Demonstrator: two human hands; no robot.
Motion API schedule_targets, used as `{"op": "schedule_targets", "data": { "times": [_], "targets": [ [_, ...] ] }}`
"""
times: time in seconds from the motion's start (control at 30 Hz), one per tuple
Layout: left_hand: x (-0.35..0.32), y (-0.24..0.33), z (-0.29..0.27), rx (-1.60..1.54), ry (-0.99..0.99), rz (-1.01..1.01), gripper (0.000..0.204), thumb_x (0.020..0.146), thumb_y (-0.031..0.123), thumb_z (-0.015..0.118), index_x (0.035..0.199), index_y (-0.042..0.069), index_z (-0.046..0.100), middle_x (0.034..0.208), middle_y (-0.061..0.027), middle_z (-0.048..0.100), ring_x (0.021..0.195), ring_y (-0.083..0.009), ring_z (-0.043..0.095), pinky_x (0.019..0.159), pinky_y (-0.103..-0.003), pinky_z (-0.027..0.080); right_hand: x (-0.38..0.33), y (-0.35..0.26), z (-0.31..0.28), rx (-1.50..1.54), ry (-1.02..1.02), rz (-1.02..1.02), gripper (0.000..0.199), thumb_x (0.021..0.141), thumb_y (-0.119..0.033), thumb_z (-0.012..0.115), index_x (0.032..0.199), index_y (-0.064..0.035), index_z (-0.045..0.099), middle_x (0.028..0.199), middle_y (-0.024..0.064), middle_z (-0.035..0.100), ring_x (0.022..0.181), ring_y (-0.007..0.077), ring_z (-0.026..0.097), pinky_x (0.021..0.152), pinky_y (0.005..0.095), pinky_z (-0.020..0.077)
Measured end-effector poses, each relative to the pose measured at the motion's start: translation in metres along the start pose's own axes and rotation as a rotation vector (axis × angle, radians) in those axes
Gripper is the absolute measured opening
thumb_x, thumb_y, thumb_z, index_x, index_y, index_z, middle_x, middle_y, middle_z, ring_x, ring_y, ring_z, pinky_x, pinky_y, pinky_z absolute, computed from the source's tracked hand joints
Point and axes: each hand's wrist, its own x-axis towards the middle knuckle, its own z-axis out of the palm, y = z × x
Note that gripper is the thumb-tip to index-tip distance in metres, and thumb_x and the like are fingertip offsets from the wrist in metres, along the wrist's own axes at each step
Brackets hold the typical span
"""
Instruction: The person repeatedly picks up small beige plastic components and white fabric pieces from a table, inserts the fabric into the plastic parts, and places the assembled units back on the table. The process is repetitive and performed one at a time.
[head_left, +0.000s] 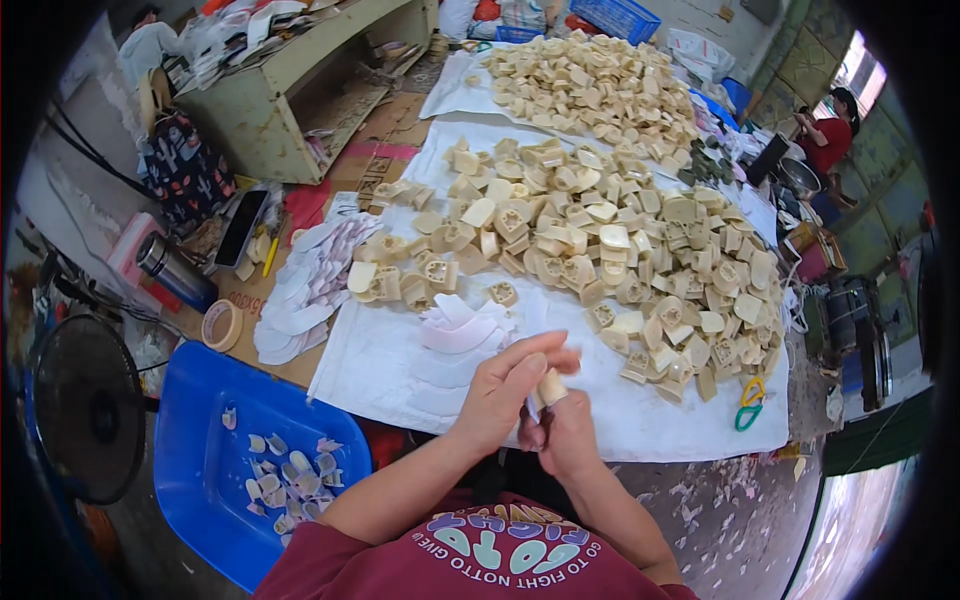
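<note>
A beige plastic block, which looks like a shoe heel [551, 388], is held between my hands at the near edge of the white-covered table. My right hand [572, 432] grips it from below, its thumb along the side. From the left, my left hand [503, 388] reaches over the top, thumb and fingers closed about the block. A bit of white strip [534, 406] shows against it, mostly hidden by the fingers. Just beyond lie thin white and pale pink strips [455, 330], fanned out. A large heap of similar beige heels [610, 235] spreads past them.
A second heel heap [590, 90] lies farther back. Left are stacked strips [318, 280], a tape roll [222, 325], a bottle [175, 270] and a phone [241, 228]. A blue basin [185, 460] below holds covered heels. Scissors [749, 403] lie right. Two other people are in the background.
</note>
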Motion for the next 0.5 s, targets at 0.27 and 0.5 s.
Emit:
{"op": "schedule_targets", "data": {
  "times": [0.27,0.5],
  "targets": [
    [-0.045,0.05,-0.163,0.391,0.634,0.135,0.016,0.087,0.015,0.059,0.079,0.002,0.062,0.057,-0.0002,0.05,0.044,-0.0073,0.044,0.043,-0.024,0.037,0.011,0.042,0.008,-0.734,-0.227,-0.076,0.024,0.095,-0.023,0.052,0.087,-0.0039,0.064,0.06,0.0023,0.057,0.048,0.0118,0.052,0.047,0.0263,0.0434],
    [-0.202,0.039,-0.286,1.54,0.91,-0.471,0.049,0.086,0.021,0.063,0.128,0.0,0.052,0.106,-0.0217,0.064,0.104,-0.0359,0.06,0.092,-0.042,0.044,0.09,0.028,0.013,-1.331,-0.136,-0.995,0.024,0.072,-0.009,0.071,0.094,-0.0064,0.064,0.092,0.0083,0.06,0.086,0.0278,0.057,0.071,0.0355,0.0449]
  ]
}}
